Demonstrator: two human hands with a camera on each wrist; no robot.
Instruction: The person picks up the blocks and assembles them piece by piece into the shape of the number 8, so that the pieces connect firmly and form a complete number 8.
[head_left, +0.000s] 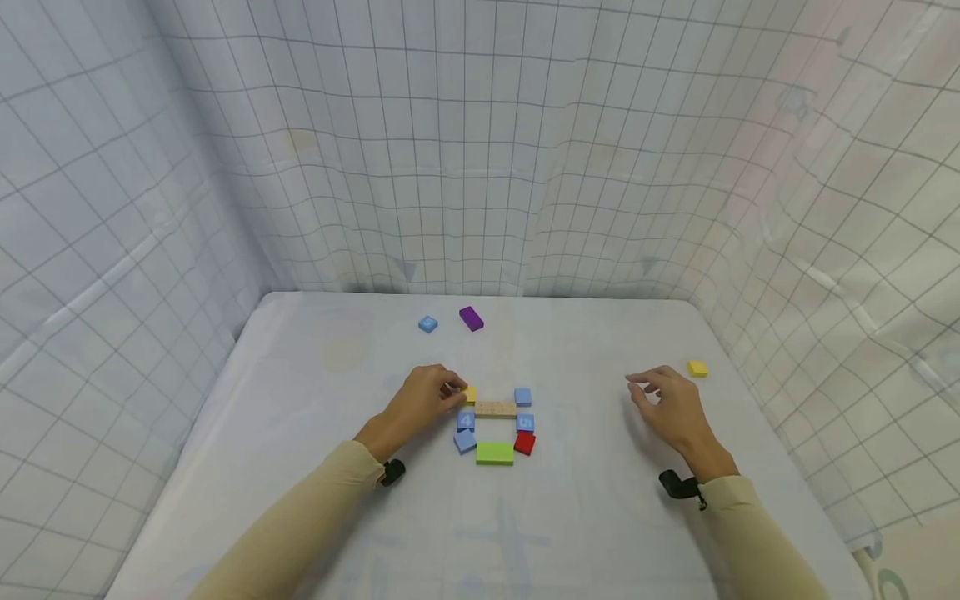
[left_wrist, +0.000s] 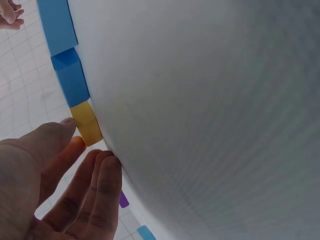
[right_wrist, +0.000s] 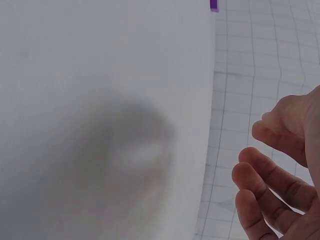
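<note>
My left hand (head_left: 429,396) pinches a small yellow block (left_wrist: 86,124) between thumb and index finger, at the top left of a ring of blocks. Below that block in the head view are a blue block numbered 4 (head_left: 466,420) and a tilted blue block (head_left: 465,441). A wooden block (head_left: 495,409) lies across to the right, near a blue block (head_left: 522,397) and a blue block numbered 5 (head_left: 525,423). A tilted red block (head_left: 525,442) and a long green block (head_left: 495,453) stand at the near side. My right hand (head_left: 671,408) hovers, fingers loosely bent, holding nothing.
Farther back on the white table (head_left: 337,517) lie a blue numbered block (head_left: 427,324) and a purple block (head_left: 472,318). Another yellow block (head_left: 697,368) sits beyond my right hand near the right edge. Gridded white cloth (head_left: 480,150) hangs around the back and sides.
</note>
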